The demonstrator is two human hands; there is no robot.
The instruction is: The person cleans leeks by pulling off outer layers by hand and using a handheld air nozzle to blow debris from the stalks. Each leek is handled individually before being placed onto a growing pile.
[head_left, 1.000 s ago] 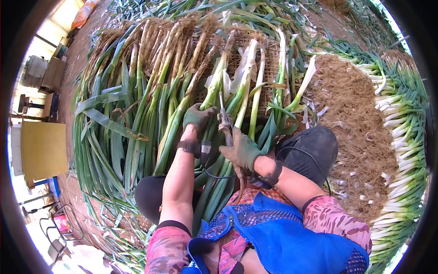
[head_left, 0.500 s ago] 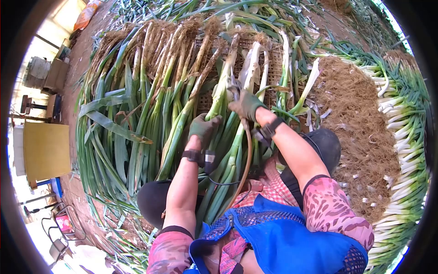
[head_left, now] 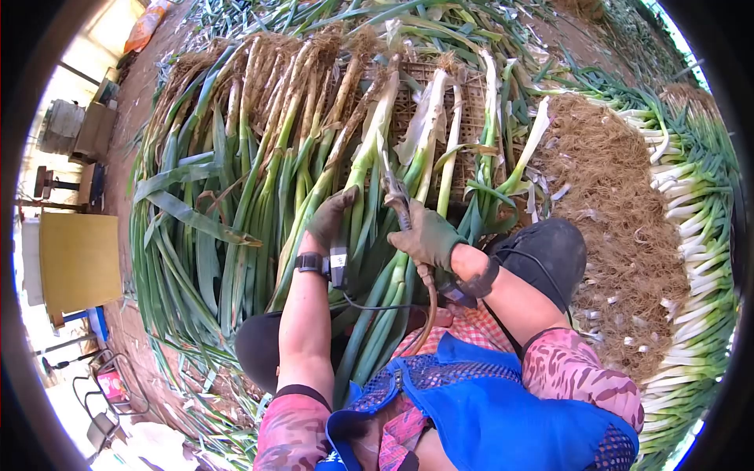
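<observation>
Both my hands wear dark green gloves. My right hand (head_left: 428, 235) is closed round an air blow gun (head_left: 397, 206), its thin nozzle pointing away from me beside a leek. From the gun's lower end a brown hose (head_left: 430, 302) runs back toward my lap. My left hand (head_left: 334, 216) has its fingers curled against the green part of a leek (head_left: 369, 153), whose pale shank lies ahead of it. Just right of that leek lies another leek (head_left: 432, 110) with loose, papery outer skin. Leaves partly hide the left fingertips.
Unpeeled leeks (head_left: 267, 149) with brown, soiled roots fill the left side. Under the middle ones shows a woven mat (head_left: 471, 110). To the right is a heap of cut roots (head_left: 613, 212), bordered by a row of white cleaned leeks (head_left: 691, 251). A yellow board (head_left: 80, 259) stands far left.
My right hand has drawn the blow gun back toward my body, away from the leek's shank. My left hand has shifted slightly left and up.
</observation>
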